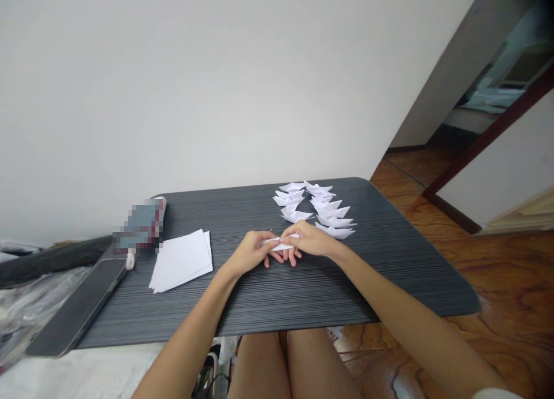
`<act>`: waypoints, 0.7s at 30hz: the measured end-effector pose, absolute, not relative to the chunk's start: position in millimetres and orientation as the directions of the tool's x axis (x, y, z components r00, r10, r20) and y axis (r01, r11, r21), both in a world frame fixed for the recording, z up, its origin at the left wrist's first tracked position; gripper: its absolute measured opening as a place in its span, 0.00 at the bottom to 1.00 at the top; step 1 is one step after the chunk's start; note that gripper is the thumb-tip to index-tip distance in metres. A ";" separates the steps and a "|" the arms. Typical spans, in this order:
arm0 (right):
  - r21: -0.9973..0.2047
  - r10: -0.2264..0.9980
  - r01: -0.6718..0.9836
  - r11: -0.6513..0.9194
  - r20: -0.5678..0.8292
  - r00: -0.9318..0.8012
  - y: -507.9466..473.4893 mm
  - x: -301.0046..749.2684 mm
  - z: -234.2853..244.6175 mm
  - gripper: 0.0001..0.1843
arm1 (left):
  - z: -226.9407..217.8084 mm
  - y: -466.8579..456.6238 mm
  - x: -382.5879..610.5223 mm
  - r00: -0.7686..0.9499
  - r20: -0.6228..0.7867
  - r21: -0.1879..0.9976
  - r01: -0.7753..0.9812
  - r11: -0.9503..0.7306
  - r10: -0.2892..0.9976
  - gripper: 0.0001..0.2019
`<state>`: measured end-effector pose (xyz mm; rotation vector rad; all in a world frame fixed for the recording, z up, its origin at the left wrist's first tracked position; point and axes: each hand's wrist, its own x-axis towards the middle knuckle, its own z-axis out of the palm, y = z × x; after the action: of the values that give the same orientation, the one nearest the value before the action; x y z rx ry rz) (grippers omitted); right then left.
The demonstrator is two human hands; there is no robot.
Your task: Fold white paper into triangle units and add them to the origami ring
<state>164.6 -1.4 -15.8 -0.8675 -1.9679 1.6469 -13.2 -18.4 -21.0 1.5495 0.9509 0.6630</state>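
Observation:
Over the middle of the dark table, my left hand (255, 250) and my right hand (308, 240) hold a small folded white paper (281, 246) between them. Each hand pinches it with thumb and fingers, the left at its left end and the right at its right end. Its exact folded shape is partly hidden by the fingers. Just beyond my hands stand two rows of folded paper boats (335, 221), all white. To the left of my left hand lies a stack of white paper sheets (182, 263), flat and slightly fanned.
A device with a blurred screen (142, 226) stands at the table's left end, a white plug at its base. The dark table (242, 306) has a rounded right edge above a wooden floor (511, 283). A white wall (216, 87) rises behind it. Plastic wrapping (43, 301) lies at far left.

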 end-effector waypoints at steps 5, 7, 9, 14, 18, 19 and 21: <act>-0.980 0.667 0.172 0.097 -0.064 -0.742 0.8 165.5 -20.9 0.16 | -23.6 -19.1 -18.2 0.569 -0.156 0.981 0.182 0.061 0.808 0.18; -0.974 0.684 0.197 0.109 -0.070 -0.726 1.3 167.4 -23.3 0.16 | -24.3 -19.4 -22.7 0.549 -0.176 0.972 0.230 0.055 0.817 0.18; -0.968 0.704 0.211 0.133 -0.058 -0.708 1.5 169.3 -25.8 0.15 | -24.4 -19.4 -26.1 0.523 -0.172 0.967 0.252 0.041 0.835 0.17; -0.959 0.753 0.206 0.195 0.012 -0.658 0.4 169.8 -26.8 0.14 | -21.5 -17.9 -25.9 0.490 -0.134 0.977 0.212 0.031 0.861 0.13; -0.940 0.770 0.232 0.249 0.047 -0.636 -4.5 166.9 -20.8 0.10 | -21.4 -17.5 -20.9 0.467 -0.108 0.968 0.250 -0.014 0.878 0.14; -0.929 0.772 0.249 0.272 0.056 -0.633 -5.9 166.1 -19.6 0.09 | -22.3 -17.7 -19.8 0.468 -0.104 0.965 0.261 -0.025 0.878 0.14; -0.906 0.779 0.287 0.310 0.069 -0.623 -8.0 164.7 -18.4 0.08 | -24.9 -18.3 -18.2 0.477 -0.097 0.956 0.288 -0.051 0.874 0.14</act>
<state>164.7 -8.0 -18.4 -0.9421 -2.0770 1.2820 -18.2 -18.3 -24.9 1.5995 1.0302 0.6503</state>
